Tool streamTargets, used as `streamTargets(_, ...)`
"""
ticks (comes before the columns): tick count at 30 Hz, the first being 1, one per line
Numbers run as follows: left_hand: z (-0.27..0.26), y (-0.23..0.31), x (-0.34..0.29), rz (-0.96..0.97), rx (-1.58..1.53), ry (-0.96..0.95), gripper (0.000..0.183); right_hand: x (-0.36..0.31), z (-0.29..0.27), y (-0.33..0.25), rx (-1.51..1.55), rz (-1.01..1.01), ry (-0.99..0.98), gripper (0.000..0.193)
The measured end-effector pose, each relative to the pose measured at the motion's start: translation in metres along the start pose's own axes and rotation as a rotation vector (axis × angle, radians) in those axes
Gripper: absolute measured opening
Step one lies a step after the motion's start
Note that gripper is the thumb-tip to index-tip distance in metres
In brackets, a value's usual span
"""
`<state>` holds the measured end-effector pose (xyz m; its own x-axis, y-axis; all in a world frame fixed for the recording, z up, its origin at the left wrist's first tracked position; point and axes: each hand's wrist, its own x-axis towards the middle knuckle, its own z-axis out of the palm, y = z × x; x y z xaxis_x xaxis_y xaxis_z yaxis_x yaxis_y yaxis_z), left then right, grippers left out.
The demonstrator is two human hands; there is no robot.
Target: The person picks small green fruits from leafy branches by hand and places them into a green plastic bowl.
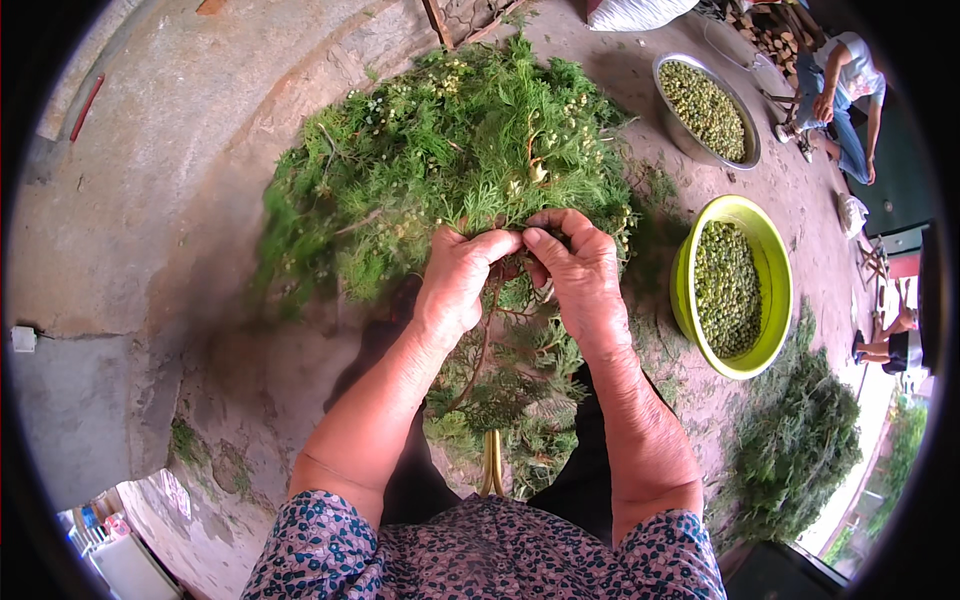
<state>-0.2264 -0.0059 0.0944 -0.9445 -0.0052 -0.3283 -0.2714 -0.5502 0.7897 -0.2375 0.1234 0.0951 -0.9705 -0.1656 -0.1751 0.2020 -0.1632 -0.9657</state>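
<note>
My left hand (458,278) is closed around an evergreen branch (488,335) with flat, scaly sprays, its bare reddish stem hanging down between my forearms. Thumb to thumb with it, my right hand (580,270) pinches at the foliage; whatever lies between its fingertips is too small and covered to make out. Right beyond both hands spreads a big heap of cut evergreen branches (430,150), dotted with pale green cones. More sprays lie on the ground between my legs.
To the right stand a yellow-green basin (777,260) and, farther off, a metal bowl (667,118), both holding small green cones. A pile of branches (800,450) lies at the lower right. A person (845,100) sits at the far right. A concrete ledge (80,400) runs along the left.
</note>
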Motion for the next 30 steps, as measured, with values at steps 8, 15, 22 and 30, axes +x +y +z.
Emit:
streamTargets(8,-0.009,-0.005,0.006,-0.009,-0.063,0.061,0.006,0.000,-0.006,-0.008,0.534,0.162,0.029,0.009)
streamTargets(15,-0.002,-0.004,0.003,0.073,0.149,0.108,0.009,0.003,-0.006,0.000,0.437,0.111,0.022,0.012)
streamTargets(22,0.004,-0.007,-0.001,0.135,0.293,0.065,0.013,-0.001,0.000,-0.004,0.184,0.028,0.079,0.017)
streamTargets(30,0.018,-0.003,-0.005,0.058,0.297,0.045,0.019,-0.003,-0.008,0.005,0.260,0.131,0.035,0.017)
